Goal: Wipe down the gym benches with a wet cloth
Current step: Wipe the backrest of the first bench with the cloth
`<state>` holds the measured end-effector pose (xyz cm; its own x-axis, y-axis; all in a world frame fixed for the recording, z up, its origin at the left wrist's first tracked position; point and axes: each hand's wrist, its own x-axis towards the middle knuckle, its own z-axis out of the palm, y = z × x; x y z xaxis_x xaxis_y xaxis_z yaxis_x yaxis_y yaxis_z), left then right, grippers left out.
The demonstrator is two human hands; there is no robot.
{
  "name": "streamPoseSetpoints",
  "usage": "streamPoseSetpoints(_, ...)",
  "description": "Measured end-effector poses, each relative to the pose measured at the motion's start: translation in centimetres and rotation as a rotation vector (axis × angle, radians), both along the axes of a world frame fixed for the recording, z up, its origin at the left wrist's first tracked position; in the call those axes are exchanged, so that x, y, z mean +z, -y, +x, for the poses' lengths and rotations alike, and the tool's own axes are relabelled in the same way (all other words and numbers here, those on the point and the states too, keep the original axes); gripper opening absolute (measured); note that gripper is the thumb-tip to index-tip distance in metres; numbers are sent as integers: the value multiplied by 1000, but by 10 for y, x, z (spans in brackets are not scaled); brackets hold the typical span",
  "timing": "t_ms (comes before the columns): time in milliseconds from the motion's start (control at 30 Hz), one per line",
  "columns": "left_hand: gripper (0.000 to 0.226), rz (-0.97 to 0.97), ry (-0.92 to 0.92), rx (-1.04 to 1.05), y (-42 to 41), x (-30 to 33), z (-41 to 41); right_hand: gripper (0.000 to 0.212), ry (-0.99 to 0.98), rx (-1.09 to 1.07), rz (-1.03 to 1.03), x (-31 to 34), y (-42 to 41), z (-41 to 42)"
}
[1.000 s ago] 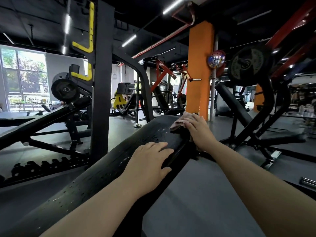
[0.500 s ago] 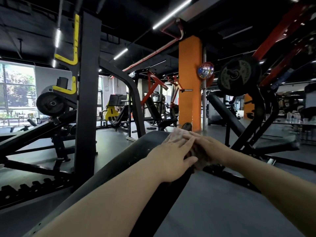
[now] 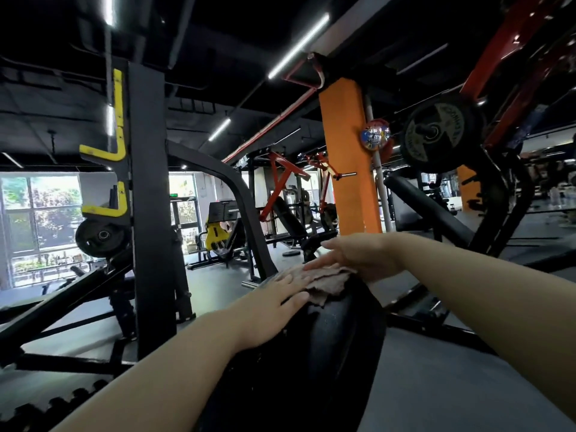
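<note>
Both hands lay flat and open-fingered on the cloth bunched at the bench pad's far end, the left hand nearer, the right hand beyond it, the pad's length running back beneath the left wrist.

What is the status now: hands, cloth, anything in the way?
Left hand flat on cloth. Right hand flat on cloth too. Cloth at far end of black bench. Nothing in the way.
</note>
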<state>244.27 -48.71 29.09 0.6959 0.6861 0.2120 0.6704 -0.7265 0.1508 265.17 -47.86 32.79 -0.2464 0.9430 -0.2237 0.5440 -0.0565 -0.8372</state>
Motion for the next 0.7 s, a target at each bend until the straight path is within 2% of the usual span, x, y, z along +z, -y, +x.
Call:
streamPoseSetpoints(100,48,-16,-1,72,-1,1,-2,52,52,24,18,-3,-12,0)
streamPoseSetpoints(300,41,89,-67,132,-7,20,8,58,160,11,32,7,-1,14)
streamPoseSetpoints(367,36,122,3,97,-4,23,14,63,198,-23,21,9,3,20)
streamPoseSetpoints(433,45,133,102,16,4,23,23,68,219,-71,20,9,4,24)
streamPoseSetpoints(533,45,49,82,-72,10,20,32,70,145,-65,79,5,1,24)
streamPoseSetpoints(633,39,-35,68,-21,0,18,21,68,-9,76,9,1,-4,20)
streamPoseSetpoints(700,38,-64,56,16,-6,17,10,71,-42,118,-26,-2,-9,20)
